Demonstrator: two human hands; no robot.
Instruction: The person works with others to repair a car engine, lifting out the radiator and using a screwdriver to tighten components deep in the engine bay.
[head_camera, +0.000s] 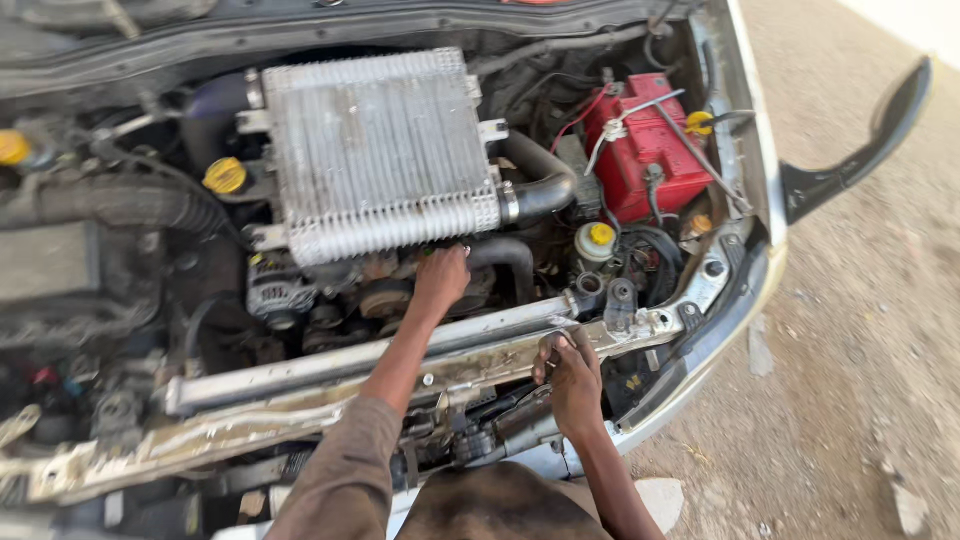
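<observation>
The left hand (441, 279) is reaching far into the engine bay, fingers curled down among the belt pulleys (385, 298) just below the near edge of the finned silver intercooler (377, 150); whether it is gripping anything there I cannot tell, since the fingertips are hidden. The right hand (572, 375) is closing around the near lip of the bare metal front crossmember (480, 362), seemingly bracing the body while the other arm stretches. The pulleys are lying directly under the left hand, with the alternator (277, 290) just to their left. Farther right, a red battery (645, 145) is sitting near the fender, a yellow-capped reservoir (597, 240) just in front of it.
</observation>
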